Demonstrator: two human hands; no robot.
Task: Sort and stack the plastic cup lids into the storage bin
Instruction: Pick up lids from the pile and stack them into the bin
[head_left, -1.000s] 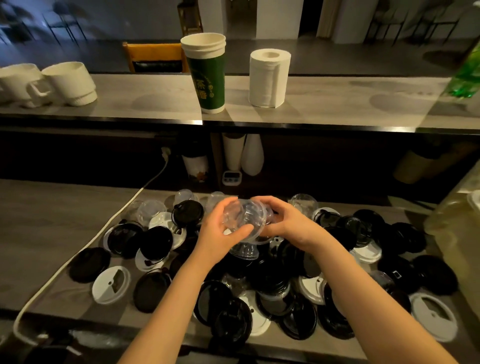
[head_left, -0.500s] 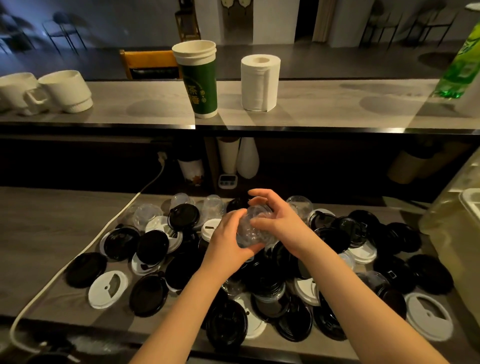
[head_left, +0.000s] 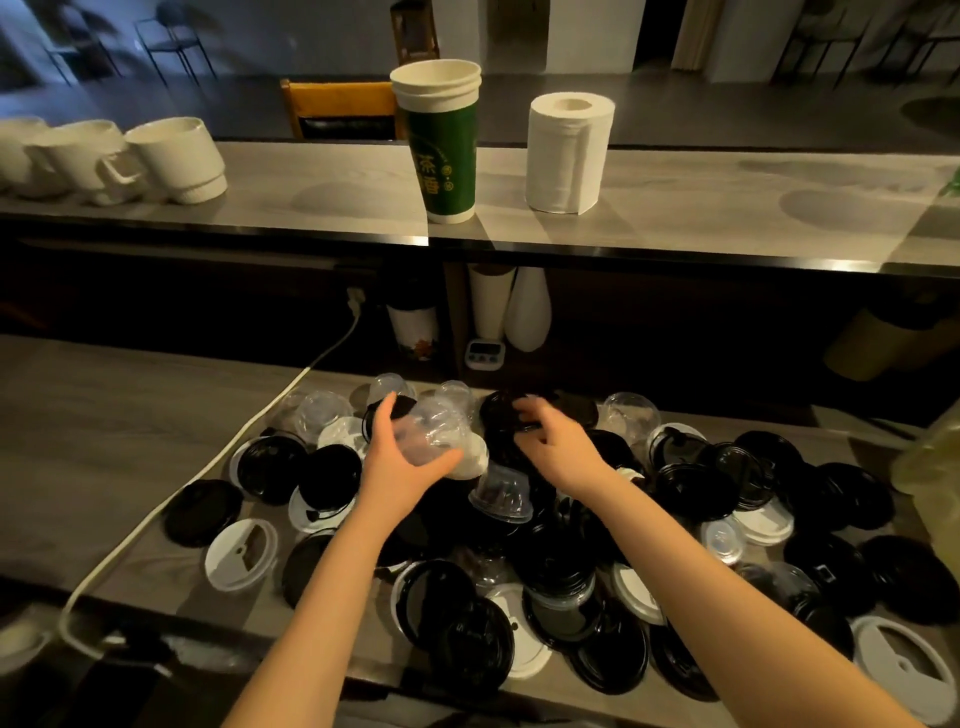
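Observation:
A heap of black, white and clear plastic lids (head_left: 571, 545) covers the lower counter (head_left: 104, 426). My left hand (head_left: 400, 462) is shut on a small stack of clear dome lids (head_left: 434, 434), held just above the heap. My right hand (head_left: 553, 441) hovers over black lids (head_left: 506, 415) at the back of the heap, fingers spread and curled down, holding nothing. Another clear dome lid (head_left: 501, 493) lies between my wrists. A translucent bin (head_left: 930, 457) shows at the right edge.
A white power cable (head_left: 208, 467) runs across the counter's left part. On the upper shelf (head_left: 727, 208) stand white mugs (head_left: 171, 156), a green paper cup (head_left: 441, 140) and a paper roll (head_left: 566, 150). A small timer (head_left: 484, 353) and cup sleeves stand beneath the shelf.
My right hand has let go of the clear dome lids and moved right, over the black lids. My left hand keeps the stack. The camera has tilted down and closer.

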